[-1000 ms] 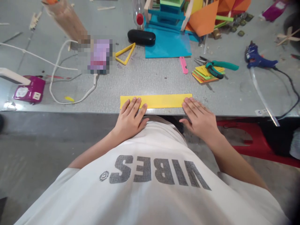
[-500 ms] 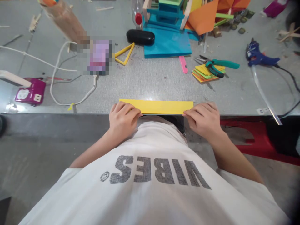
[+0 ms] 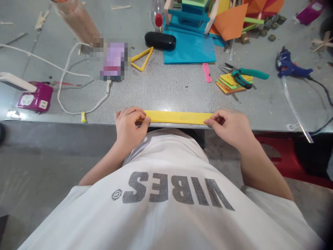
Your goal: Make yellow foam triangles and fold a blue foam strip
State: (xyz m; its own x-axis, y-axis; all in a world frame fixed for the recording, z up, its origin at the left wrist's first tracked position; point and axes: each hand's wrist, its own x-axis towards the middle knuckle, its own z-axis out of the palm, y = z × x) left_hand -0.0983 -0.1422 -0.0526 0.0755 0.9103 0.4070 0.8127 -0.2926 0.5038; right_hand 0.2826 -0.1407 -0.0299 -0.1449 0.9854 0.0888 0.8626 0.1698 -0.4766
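A narrow yellow paper strip [image 3: 178, 117] lies lengthwise along the table's front edge. My left hand [image 3: 132, 125] pinches its left end between thumb and fingers. At the right end, my right hand [image 3: 230, 125] is closed on the strip with thumb and index finger. The strip looks folded, with a long straight upper edge. Beyond it lie a yellow triangle frame [image 3: 142, 66], a pink cutter [image 3: 207, 72] and teal-handled pliers [image 3: 253, 73] on a stack of coloured paper pieces [image 3: 226, 85].
Blue paper [image 3: 191, 48] and a black case [image 3: 160, 41] lie at the back centre. A blue glue gun [image 3: 292, 66] with its cord is at right. A phone [image 3: 114, 60] with a white cable and a purple holder [image 3: 37, 97] are at left.
The yellow strip looks narrower now. My left hand has shifted slightly left and turned, with its thumb over the strip. The camera view has shifted slightly.
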